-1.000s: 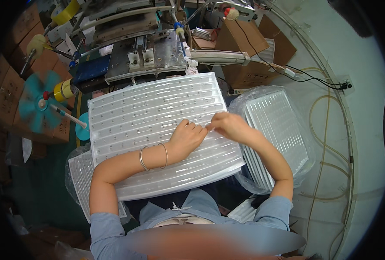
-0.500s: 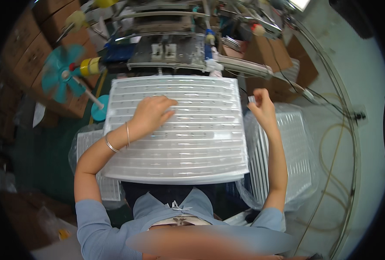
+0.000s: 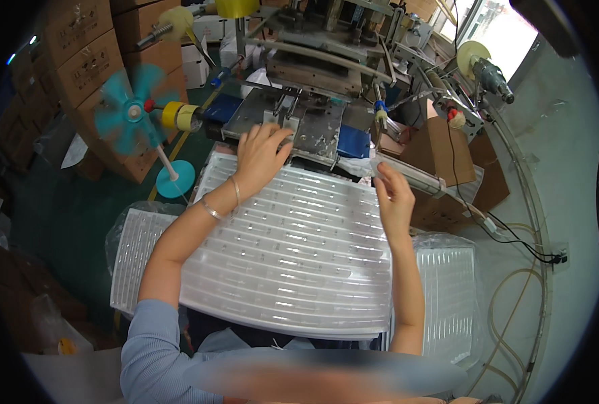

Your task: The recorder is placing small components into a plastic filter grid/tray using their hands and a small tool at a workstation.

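Observation:
My left hand [image 3: 262, 156] reaches over the far edge of a white ribbed tray [image 3: 279, 249] to the small metal fixture [image 3: 286, 116] on the machine's bed. Its fingers are apart, and nothing shows in them. Held above the tray's far right corner, my right hand [image 3: 395, 198] pinches a small, pale, see-through piece [image 3: 376, 167] between thumb and fingertips. Rows of small clear plastic pieces appear to lie in the tray's grooves, too fine to make out singly.
More ribbed trays in clear bags stand lower, at left [image 3: 138, 249] and right [image 3: 451, 296]. A press machine [image 3: 313, 67] stands ahead. At left are a turquoise fan [image 3: 134, 111] and stacked cartons [image 3: 87, 67]. An open carton [image 3: 441, 151] and cables [image 3: 522, 249] lie right.
The view has tilted up toward the machine. My left hand has moved from above the tray to the fixture. My right hand has come inward to the tray's far right corner, still pinching the piece.

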Motion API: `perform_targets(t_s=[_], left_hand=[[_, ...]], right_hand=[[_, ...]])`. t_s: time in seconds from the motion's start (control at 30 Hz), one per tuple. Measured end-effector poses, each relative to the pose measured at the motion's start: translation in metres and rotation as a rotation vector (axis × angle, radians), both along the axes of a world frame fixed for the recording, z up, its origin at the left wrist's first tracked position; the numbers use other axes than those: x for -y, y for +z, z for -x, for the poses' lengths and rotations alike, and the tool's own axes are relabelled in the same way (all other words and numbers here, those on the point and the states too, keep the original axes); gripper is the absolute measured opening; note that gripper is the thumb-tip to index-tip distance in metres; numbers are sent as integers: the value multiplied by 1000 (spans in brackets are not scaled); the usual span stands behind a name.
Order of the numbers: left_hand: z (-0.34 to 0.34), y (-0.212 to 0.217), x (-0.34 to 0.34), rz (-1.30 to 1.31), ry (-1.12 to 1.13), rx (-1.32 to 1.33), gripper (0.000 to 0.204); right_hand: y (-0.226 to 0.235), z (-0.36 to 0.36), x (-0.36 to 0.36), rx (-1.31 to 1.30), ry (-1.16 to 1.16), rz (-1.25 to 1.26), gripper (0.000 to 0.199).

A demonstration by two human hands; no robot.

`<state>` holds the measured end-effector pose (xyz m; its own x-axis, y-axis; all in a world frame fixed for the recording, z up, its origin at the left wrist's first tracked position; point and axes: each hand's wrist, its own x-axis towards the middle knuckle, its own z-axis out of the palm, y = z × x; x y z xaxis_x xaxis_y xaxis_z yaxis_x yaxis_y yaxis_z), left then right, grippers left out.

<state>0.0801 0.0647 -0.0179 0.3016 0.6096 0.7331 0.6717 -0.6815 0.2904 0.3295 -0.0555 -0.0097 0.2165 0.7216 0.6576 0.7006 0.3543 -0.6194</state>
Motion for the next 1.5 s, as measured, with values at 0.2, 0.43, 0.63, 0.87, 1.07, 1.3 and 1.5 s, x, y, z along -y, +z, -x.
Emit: perform_targets(t_s=[0.2, 0.43, 0.63, 0.87, 1.07, 1.3, 1.5], left_hand=[[-49, 3, -83, -163, 91, -156, 32], [-17, 18, -31, -199, -153, 51, 22], [17, 23, 21, -119, -304, 2, 30], [-6, -2, 68, 113, -620, -44, 32], [-79, -36, 135, 5, -929, -116, 23], [-117, -71, 168, -103, -711, -478, 21], [-121, -66, 166, 13, -622, -639, 23]], right_hand=[[-8, 17, -51, 151, -76, -31, 23], [17, 66, -115, 389, -109, -223, 21], [4, 59, -157, 461, -291, -14, 14], [7, 25, -101, 298, -217, 74, 37], [6, -35, 73, 520, 28, 572, 14], [-46, -39, 153, 751, 165, 631, 16], [-5, -42, 133, 402, 22, 435, 16]])
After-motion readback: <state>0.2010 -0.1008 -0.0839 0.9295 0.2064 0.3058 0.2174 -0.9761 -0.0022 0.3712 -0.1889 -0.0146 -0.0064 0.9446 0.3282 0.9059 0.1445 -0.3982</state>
